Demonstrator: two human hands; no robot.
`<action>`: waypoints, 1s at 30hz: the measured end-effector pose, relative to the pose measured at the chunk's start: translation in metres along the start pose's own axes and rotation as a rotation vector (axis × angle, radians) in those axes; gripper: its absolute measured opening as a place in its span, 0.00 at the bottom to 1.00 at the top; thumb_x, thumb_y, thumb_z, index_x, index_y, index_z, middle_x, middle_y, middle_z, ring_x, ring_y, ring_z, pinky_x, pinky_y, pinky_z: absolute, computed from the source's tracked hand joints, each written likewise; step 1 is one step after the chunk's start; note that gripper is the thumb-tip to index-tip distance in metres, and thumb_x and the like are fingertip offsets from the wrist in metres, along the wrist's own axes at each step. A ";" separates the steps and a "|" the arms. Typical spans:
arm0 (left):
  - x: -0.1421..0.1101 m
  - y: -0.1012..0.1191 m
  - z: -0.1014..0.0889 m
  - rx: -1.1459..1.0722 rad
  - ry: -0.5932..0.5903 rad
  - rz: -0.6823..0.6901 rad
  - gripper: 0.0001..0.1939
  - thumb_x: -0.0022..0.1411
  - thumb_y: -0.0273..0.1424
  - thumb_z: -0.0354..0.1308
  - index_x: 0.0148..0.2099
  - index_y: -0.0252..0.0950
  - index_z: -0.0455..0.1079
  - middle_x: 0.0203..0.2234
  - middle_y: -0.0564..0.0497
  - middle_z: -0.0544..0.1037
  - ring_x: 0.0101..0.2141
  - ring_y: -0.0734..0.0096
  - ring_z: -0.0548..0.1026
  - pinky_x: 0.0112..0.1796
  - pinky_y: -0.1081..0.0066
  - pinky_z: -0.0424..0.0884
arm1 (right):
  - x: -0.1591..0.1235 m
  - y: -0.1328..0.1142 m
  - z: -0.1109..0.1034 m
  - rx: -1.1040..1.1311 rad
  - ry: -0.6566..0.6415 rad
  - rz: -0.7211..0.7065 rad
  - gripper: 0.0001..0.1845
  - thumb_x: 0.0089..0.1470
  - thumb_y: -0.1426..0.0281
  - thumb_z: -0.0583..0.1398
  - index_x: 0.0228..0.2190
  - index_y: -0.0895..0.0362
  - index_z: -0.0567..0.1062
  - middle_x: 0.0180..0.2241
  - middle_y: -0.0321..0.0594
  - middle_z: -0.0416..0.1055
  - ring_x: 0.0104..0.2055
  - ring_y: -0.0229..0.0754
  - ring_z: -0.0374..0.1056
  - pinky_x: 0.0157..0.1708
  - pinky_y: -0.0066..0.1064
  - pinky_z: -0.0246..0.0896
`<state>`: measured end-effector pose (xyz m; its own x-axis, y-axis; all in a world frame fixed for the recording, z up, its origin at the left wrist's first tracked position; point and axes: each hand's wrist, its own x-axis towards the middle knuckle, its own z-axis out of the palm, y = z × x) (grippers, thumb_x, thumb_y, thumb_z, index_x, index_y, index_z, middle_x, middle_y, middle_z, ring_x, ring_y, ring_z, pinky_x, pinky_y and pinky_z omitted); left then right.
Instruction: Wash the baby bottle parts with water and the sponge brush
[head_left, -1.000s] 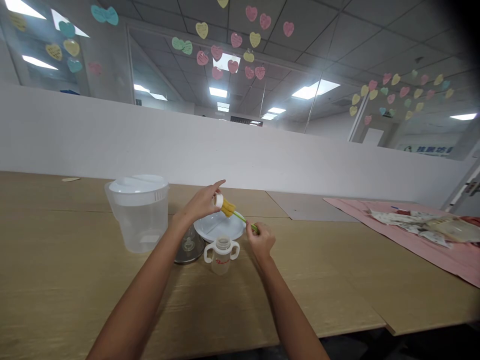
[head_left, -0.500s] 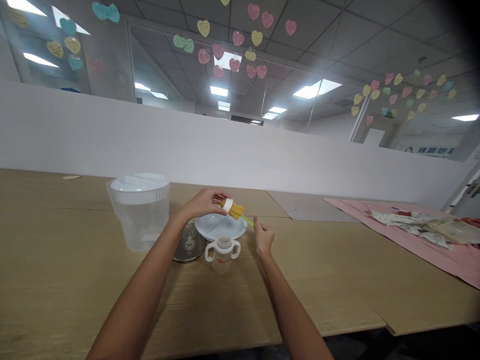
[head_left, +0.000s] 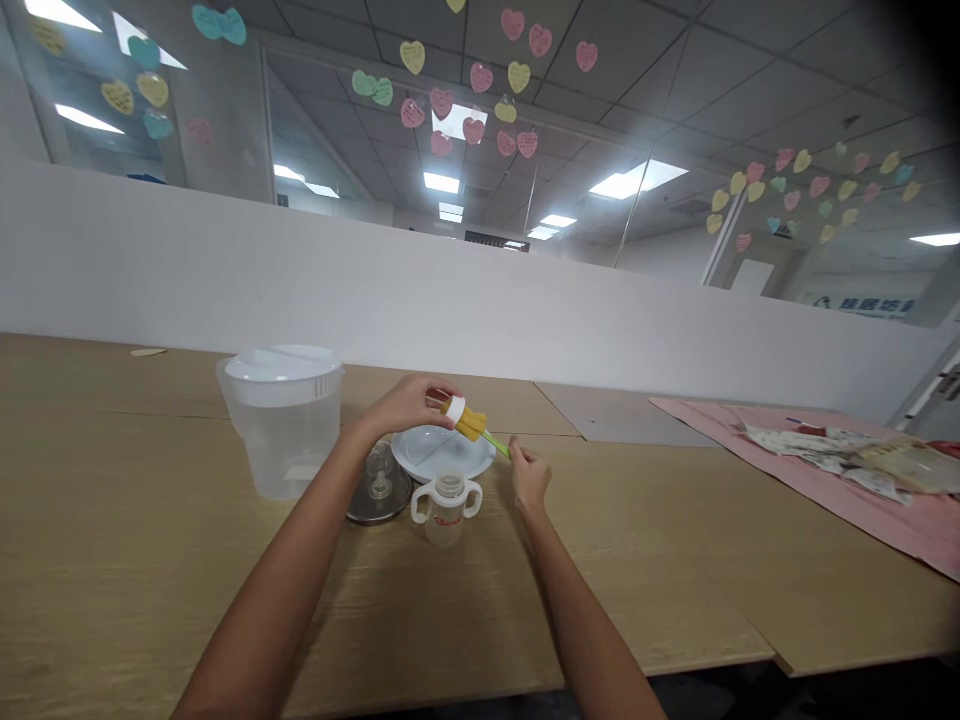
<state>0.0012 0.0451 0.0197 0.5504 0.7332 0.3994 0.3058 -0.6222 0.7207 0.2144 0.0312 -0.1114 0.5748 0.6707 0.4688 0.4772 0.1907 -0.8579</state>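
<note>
My left hand (head_left: 420, 400) grips a white bottle collar ring (head_left: 454, 408). The yellow sponge head of a bottle brush (head_left: 471, 424) passes through the ring. Pinched in my right hand (head_left: 529, 474) is the brush's green handle. Below them a white bowl (head_left: 420, 462) sits on the table, partly covered by my left hand and the brush. In front of it stands an open baby bottle (head_left: 445, 522), upright, with two white side handles and red lettering. A clear bottle nipple (head_left: 380, 487) rests on a round metal lid or dish (head_left: 367, 512) left of the bottle.
A clear plastic pitcher (head_left: 289, 440) with a white lid stands on the left of the wooden table (head_left: 660, 560). Papers and packets (head_left: 840, 455) lie on a pink cloth (head_left: 757, 430) at the right. A low white wall (head_left: 450, 310) runs behind.
The view has shifted very slightly. Both hands keep their hold on the ring and brush, with no clear movement of the objects.
</note>
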 end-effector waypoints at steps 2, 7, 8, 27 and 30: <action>0.000 0.000 0.000 0.013 0.004 -0.003 0.24 0.37 0.34 0.65 0.41 0.35 0.71 0.38 0.47 0.76 0.39 0.63 0.73 0.41 0.64 0.70 | 0.001 0.001 0.000 0.003 -0.002 -0.007 0.24 0.45 0.55 0.50 0.11 0.55 0.47 0.14 0.30 0.37 0.19 0.30 0.39 0.17 0.26 0.33; -0.002 0.004 -0.002 -0.020 -0.068 -0.037 0.26 0.35 0.33 0.66 0.42 0.35 0.71 0.37 0.47 0.76 0.39 0.62 0.73 0.43 0.64 0.69 | 0.003 0.003 0.001 0.043 -0.006 0.057 0.22 0.44 0.58 0.51 0.11 0.54 0.49 0.12 0.28 0.38 0.18 0.30 0.39 0.15 0.25 0.35; -0.003 0.006 -0.002 -0.031 -0.086 -0.042 0.27 0.35 0.33 0.67 0.42 0.35 0.71 0.37 0.47 0.76 0.39 0.62 0.73 0.43 0.64 0.69 | 0.003 0.003 0.001 0.042 0.006 0.076 0.21 0.44 0.58 0.51 0.10 0.54 0.49 0.12 0.28 0.38 0.18 0.30 0.39 0.15 0.25 0.36; -0.008 0.016 -0.006 -0.056 -0.134 -0.016 0.24 0.35 0.32 0.67 0.40 0.38 0.73 0.37 0.50 0.77 0.40 0.62 0.73 0.43 0.66 0.69 | 0.002 0.006 0.002 0.063 0.019 0.117 0.19 0.42 0.63 0.51 0.10 0.54 0.48 0.13 0.28 0.39 0.19 0.31 0.40 0.16 0.25 0.36; -0.009 0.019 -0.006 -0.101 -0.120 0.028 0.24 0.36 0.31 0.67 0.41 0.38 0.72 0.38 0.50 0.76 0.41 0.63 0.73 0.45 0.65 0.68 | -0.001 0.004 0.002 0.086 -0.012 0.090 0.18 0.42 0.64 0.51 0.11 0.54 0.48 0.13 0.28 0.38 0.19 0.31 0.40 0.17 0.25 0.35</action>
<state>-0.0024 0.0280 0.0327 0.6480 0.6743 0.3542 0.2123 -0.6065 0.7662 0.2144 0.0334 -0.1157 0.6046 0.6964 0.3866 0.3647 0.1895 -0.9116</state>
